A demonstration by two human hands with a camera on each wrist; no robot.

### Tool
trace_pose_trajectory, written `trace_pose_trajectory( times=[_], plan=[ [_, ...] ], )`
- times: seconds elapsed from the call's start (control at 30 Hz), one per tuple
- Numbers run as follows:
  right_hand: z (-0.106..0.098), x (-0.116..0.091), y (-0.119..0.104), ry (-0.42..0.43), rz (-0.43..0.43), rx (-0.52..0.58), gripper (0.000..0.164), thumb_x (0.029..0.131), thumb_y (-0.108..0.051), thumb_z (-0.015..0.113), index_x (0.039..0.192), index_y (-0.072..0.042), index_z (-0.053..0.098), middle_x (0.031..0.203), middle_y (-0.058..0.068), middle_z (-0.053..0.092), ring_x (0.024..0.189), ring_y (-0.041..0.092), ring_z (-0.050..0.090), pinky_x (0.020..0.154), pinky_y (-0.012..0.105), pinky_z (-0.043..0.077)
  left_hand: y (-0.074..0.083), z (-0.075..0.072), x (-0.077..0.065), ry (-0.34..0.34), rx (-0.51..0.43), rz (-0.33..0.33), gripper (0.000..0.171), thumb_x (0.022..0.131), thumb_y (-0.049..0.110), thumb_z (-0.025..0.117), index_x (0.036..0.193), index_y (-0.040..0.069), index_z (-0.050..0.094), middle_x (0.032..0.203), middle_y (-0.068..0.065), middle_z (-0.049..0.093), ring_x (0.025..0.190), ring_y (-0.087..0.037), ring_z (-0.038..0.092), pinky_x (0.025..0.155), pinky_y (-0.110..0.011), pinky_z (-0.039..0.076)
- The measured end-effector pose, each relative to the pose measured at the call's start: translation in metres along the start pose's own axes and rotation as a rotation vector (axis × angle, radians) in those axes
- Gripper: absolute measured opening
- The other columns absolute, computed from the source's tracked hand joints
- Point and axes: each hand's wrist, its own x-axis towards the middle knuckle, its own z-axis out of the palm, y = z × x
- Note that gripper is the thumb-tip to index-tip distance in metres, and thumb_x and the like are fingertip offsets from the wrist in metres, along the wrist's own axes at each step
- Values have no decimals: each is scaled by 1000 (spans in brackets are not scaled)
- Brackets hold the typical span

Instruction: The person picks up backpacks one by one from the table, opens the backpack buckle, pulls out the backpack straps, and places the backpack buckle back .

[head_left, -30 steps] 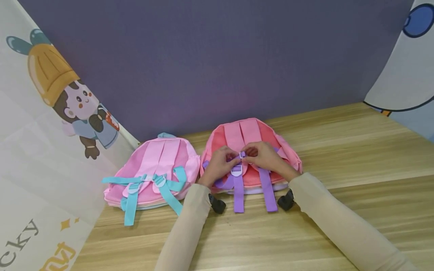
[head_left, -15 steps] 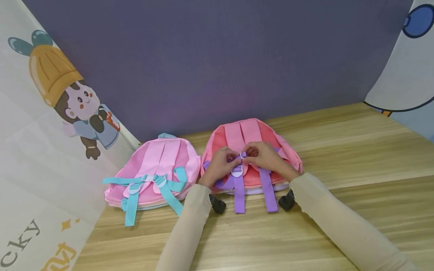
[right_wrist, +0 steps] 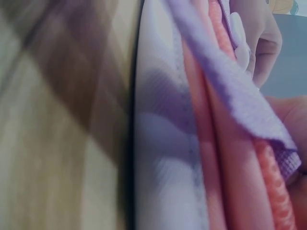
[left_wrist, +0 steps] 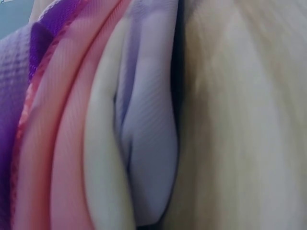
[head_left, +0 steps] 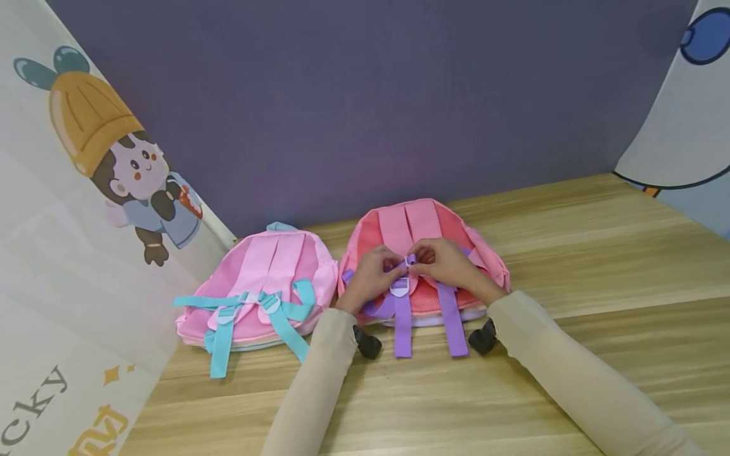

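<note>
A coral-pink backpack (head_left: 424, 218) lies on the table with its strap side up. Over its middle, my left hand (head_left: 371, 278) pinches a purple strap beside a small white buckle (head_left: 409, 260). From the other side, the fingers of my right hand (head_left: 447, 263) pinch the strap's short purple end at the same buckle. Below them sits a larger white strap adjuster (head_left: 400, 287), with a purple strap tail (head_left: 402, 332) hanging onto the table. The left wrist view shows mostly the pack's layered edge (left_wrist: 67, 143). Fingers partly hide the buckle.
Left of it lies a lighter pink backpack (head_left: 265, 259) with turquoise straps (head_left: 222, 351), its side touching or nearly touching the coral one. A dark partition (head_left: 371, 114) rises behind both on the wooden table (head_left: 433, 405). A printed cartoon curtain (head_left: 68, 266) hangs at left.
Both hands stay at the small white buckle with hardly any visible motion. The head view has shifted very slightly.
</note>
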Motion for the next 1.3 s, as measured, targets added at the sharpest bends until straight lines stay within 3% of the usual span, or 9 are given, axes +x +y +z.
trace_pose_trajectory(
  times=[1.3],
  plan=[
    [1,0,-1,-2,16,21,18,84,-11,72,100,-6,66,92,9,68,86,20,64,80,39,53,2,1,-1,25,-29,5,20,86,14,69,101,0,72,95,-10,64,88,-19,60,79,-25,49]
  ],
)
